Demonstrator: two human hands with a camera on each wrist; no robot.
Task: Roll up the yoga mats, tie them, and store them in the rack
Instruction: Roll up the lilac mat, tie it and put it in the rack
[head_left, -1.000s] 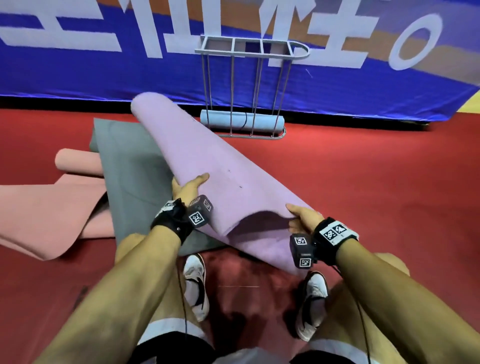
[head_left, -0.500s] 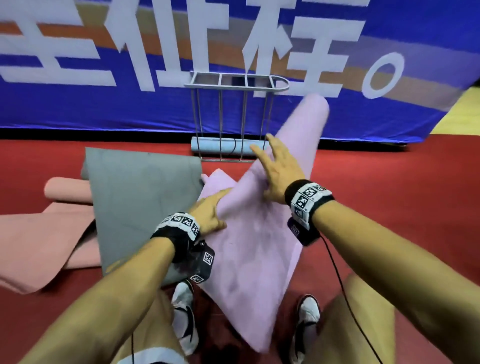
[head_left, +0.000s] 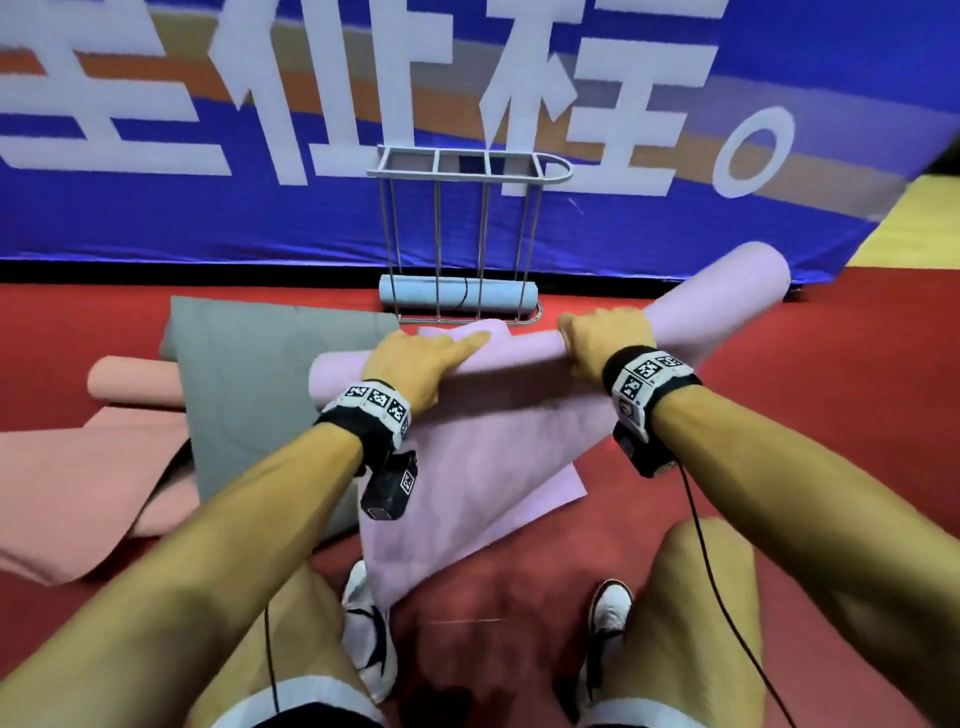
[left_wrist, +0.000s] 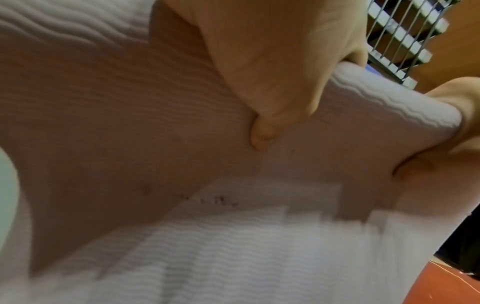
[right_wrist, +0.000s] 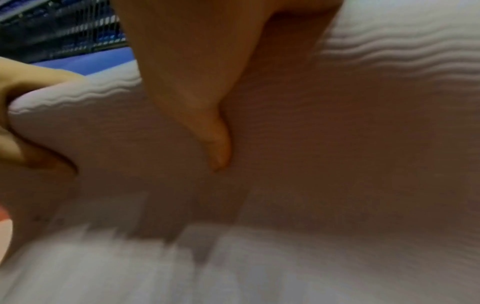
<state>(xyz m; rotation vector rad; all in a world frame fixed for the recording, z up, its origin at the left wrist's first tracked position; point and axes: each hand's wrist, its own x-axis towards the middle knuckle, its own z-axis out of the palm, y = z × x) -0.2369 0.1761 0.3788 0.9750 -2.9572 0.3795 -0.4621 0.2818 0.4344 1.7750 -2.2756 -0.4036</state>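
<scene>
A lilac yoga mat (head_left: 483, 467) lies partly rolled on the red floor in front of me. Its rolled part (head_left: 717, 296) runs from centre left up to the right. My left hand (head_left: 415, 358) lies over the roll's left portion, with its thumb (left_wrist: 259, 127) tucked under the roll. My right hand (head_left: 605, 338) curls over the roll further right, and its thumb (right_wrist: 218, 144) presses into the mat. The flat tail spreads toward my shoes. The grey wire rack (head_left: 462, 171) stands behind, against the banner.
A grey mat (head_left: 260, 374) lies flat at the left, partly under the lilac one. A pink mat (head_left: 78, 467) with a rolled end (head_left: 130, 384) lies further left. A light blue rolled mat (head_left: 415, 293) lies in the rack's bottom. Red floor (head_left: 779, 441) shows at the right.
The lilac mat's rolled end swung from far left to far right. Both hands left the mat's near edge and now hold the roll from above.
</scene>
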